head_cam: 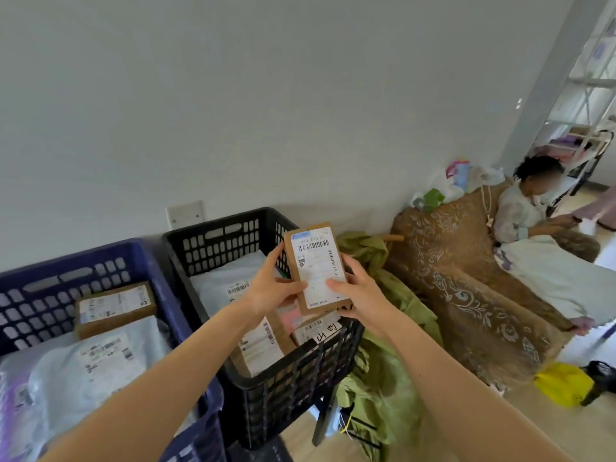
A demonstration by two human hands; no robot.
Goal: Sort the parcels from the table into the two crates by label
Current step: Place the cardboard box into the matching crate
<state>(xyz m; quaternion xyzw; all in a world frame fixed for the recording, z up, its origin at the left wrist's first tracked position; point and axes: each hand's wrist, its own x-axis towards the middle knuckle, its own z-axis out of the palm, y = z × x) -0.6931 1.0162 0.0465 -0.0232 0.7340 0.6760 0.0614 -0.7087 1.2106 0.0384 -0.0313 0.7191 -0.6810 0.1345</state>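
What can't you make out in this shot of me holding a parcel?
Label on the held parcel: print too small and blurred in the head view; the left hand and right hand cover its lower part.
The blue crate: cut off by the left edge; left forearm hides its near side.
The black crate: lower parcels hidden under upper ones and the hands.
The table: outside the head view.

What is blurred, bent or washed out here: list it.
Head view, edges: the lens bows the black crate and blue crate rims; head view, top right: daylight washes out the shelving rack; head view, centre: the held parcel has a clear barcode, fine print too soft.
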